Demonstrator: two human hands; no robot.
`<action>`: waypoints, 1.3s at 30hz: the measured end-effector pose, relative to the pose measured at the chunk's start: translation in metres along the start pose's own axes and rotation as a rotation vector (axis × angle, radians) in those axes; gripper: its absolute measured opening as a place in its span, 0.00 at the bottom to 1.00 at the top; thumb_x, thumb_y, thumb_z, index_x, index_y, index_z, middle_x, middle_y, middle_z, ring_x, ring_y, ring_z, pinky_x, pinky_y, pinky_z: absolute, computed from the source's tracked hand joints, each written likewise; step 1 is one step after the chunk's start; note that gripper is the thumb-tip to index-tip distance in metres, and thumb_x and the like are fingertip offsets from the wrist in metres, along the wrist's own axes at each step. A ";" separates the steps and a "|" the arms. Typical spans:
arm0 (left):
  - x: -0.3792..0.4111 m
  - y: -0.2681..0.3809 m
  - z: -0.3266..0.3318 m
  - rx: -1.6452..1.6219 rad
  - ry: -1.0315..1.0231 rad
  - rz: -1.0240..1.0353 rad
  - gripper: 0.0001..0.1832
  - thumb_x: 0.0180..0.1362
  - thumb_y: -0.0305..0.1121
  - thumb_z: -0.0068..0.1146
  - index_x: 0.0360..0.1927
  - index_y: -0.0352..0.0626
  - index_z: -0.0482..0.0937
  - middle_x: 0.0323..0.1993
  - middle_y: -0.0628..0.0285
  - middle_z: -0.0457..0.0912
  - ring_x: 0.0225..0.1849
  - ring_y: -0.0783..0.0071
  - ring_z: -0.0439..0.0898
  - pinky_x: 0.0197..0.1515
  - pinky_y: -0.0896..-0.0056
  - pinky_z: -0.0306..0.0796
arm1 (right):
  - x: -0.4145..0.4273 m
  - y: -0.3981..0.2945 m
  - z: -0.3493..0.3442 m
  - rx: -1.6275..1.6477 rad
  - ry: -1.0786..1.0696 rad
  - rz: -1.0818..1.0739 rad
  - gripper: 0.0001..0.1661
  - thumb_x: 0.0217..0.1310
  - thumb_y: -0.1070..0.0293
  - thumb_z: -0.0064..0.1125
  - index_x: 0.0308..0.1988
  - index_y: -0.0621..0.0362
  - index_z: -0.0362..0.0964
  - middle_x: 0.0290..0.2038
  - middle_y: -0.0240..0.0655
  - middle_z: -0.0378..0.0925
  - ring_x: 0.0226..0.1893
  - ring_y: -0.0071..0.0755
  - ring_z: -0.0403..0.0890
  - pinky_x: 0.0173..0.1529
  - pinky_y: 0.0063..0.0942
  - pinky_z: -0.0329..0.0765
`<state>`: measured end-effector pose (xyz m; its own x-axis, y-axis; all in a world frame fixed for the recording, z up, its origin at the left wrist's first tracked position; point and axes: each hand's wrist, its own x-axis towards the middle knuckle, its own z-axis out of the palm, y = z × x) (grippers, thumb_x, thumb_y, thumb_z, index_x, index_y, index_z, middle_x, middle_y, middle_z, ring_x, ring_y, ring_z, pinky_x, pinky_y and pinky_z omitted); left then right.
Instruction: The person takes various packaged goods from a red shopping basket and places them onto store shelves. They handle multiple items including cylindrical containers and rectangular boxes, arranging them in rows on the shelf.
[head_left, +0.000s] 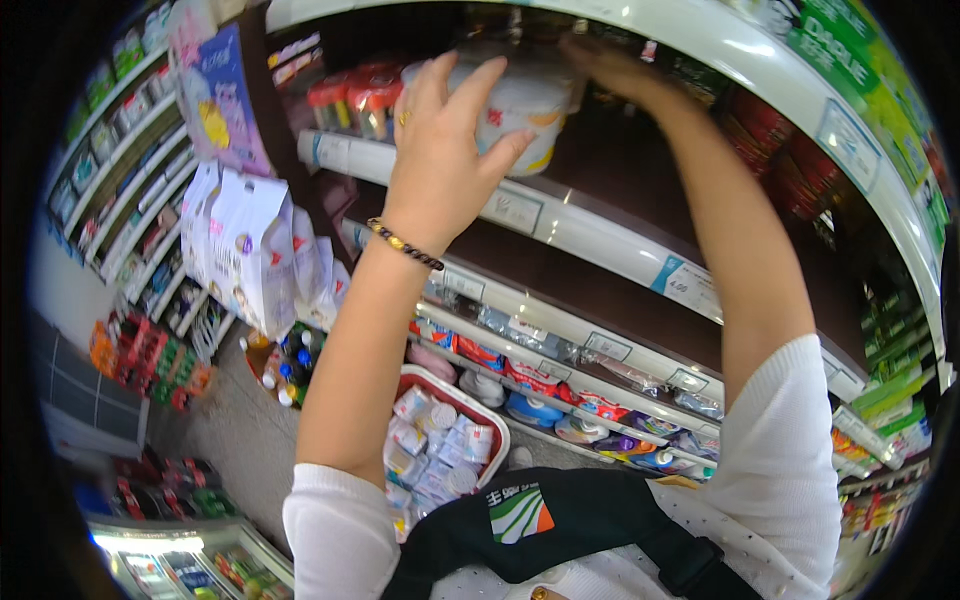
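Note:
My left hand (457, 142), with a ring and a dark beaded bracelet, is raised at a store shelf, its fingers spread over the near side of a white printed tub (525, 124). Whether its fingertips grip the tub cannot be told. The tub stands on the upper shelf board (585, 225). My right hand (607, 64) is blurred and reaches deeper in, just right of the tub's top; what its fingers touch is hidden in shadow. Left of the tub stand several red-lidded jars (371, 101).
White pouches (236, 240) hang at the shelf's left end. Lower shelves hold bagged goods (532, 375). A red-and-white basket (499, 442) of small packages stands on the floor below. Dark red containers (802, 180) stand at the right, and bottles (289, 367) in a carton at the left.

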<state>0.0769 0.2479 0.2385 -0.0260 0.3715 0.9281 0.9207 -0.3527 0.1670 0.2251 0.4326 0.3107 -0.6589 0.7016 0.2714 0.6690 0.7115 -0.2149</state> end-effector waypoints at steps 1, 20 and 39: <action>-0.006 0.000 -0.016 0.001 0.001 -0.032 0.25 0.46 0.33 0.61 0.51 0.45 0.72 0.54 0.48 0.66 0.54 0.52 0.66 0.55 0.64 0.61 | -0.008 -0.008 -0.005 -0.008 0.024 -0.011 0.41 0.58 0.34 0.31 0.62 0.48 0.50 0.63 0.39 0.50 0.60 0.44 0.60 0.57 0.36 0.64; -0.491 0.065 -0.193 0.034 -0.393 -1.421 0.16 0.46 0.30 0.56 0.40 0.37 0.76 0.42 0.49 0.75 0.46 0.55 0.72 0.51 0.64 0.66 | -0.288 -0.109 0.363 0.441 -1.062 -0.450 0.22 0.48 0.64 0.55 0.44 0.61 0.71 0.39 0.49 0.76 0.40 0.48 0.77 0.45 0.37 0.73; -0.537 0.009 -0.200 0.181 -0.414 -1.497 0.21 0.43 0.28 0.57 0.44 0.35 0.74 0.43 0.46 0.75 0.46 0.53 0.73 0.50 0.64 0.67 | -0.298 -0.202 0.495 0.467 -1.002 -0.263 0.27 0.47 0.67 0.59 0.49 0.62 0.66 0.39 0.50 0.75 0.41 0.49 0.76 0.45 0.36 0.72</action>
<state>0.0211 -0.1267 -0.1915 -0.8497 0.4890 -0.1972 0.1897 0.6324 0.7511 0.1158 0.0992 -0.1915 -0.8789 0.0948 -0.4675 0.4137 0.6393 -0.6482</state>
